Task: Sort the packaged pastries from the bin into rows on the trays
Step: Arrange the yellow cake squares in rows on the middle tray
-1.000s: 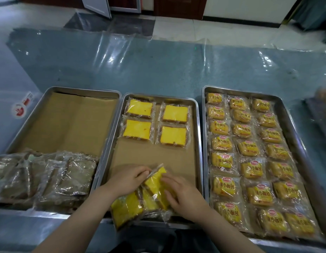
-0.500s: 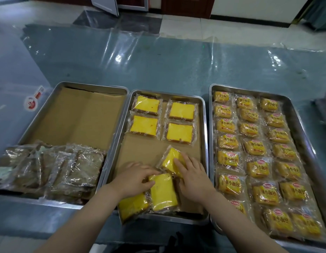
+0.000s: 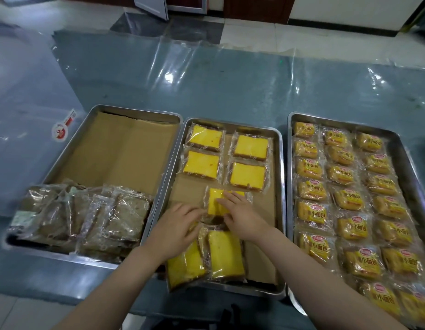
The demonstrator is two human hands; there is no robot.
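The middle tray (image 3: 281,210) holds wrapped yellow cake slices: several lie in two rows at its far end (image 3: 250,147). A further wrapped yellow slice (image 3: 216,198) lies flat in the tray's middle. My right hand (image 3: 242,216) rests on it with straight fingers. My left hand (image 3: 178,227) touches its left edge, fingers relaxed. Two more yellow slices (image 3: 224,256) lie loose at the near end, beneath my wrists.
The left tray (image 3: 71,144) has brown paper and a pile of clear-wrapped brown pastries (image 3: 87,217) at its near end. The right tray (image 3: 402,148) is filled with rows of small yellow bread packs (image 3: 349,196). All stand on a plastic-covered blue table (image 3: 230,86).
Both hands have moved away from me up the middle tray, carrying one yellow slice from the near pile to the tray's middle and laying it flat.
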